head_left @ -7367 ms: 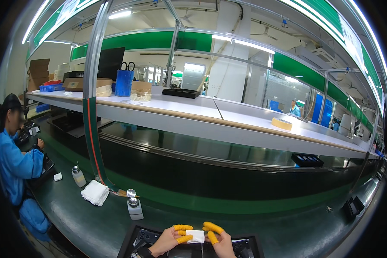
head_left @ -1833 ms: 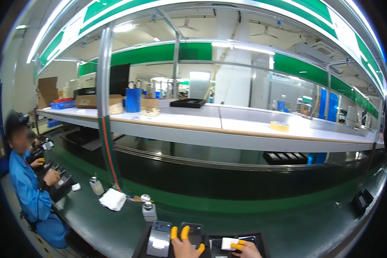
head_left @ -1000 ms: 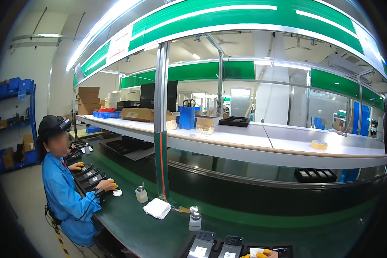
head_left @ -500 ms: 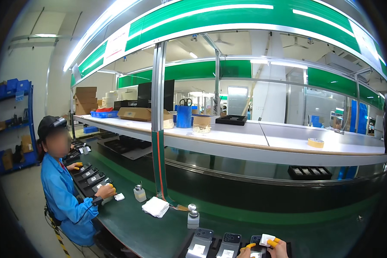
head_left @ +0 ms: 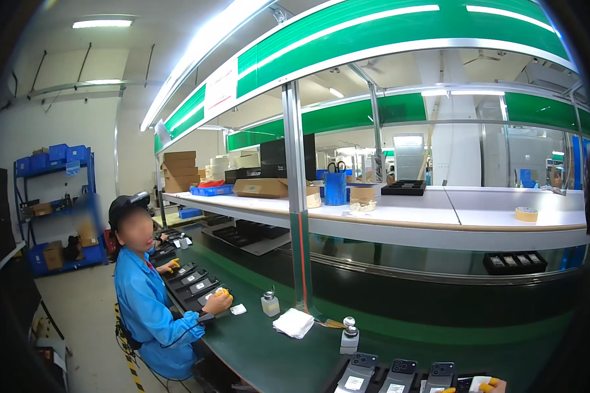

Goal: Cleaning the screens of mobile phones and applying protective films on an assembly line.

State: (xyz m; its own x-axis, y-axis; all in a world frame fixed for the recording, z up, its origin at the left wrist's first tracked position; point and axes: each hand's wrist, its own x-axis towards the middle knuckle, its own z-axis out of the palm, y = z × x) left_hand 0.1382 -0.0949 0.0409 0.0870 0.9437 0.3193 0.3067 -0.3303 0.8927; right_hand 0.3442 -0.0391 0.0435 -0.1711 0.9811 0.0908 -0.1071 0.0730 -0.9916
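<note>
At the lower right edge, my right hand point(head_left: 498, 387), with yellow finger covers, pinches a folded white wipe point(head_left: 480, 382). Only a yellow-covered fingertip of my left hand point(head_left: 447, 390) shows, by the lower end of a grey phone point(head_left: 442, 373); the rest is cut off by the frame. Two more phones, a left one point(head_left: 356, 374) and a middle one point(head_left: 400, 377), lie in a row in a dark tray. The phones have camera bumps at the top and white labels on their backs.
A pump bottle point(head_left: 349, 339) stands behind the phones, near a stack of white cloths point(head_left: 293, 323) and another bottle point(head_left: 270, 303). A co-worker in blue point(head_left: 154, 308) handles a row of phones point(head_left: 196, 281) at left. A metal post point(head_left: 297, 196) supports the shelf point(head_left: 400, 215).
The view has turned left, so the scene sits farther right. My hands are now mostly cut off at the lower edge; the right one still holds the wipe.
</note>
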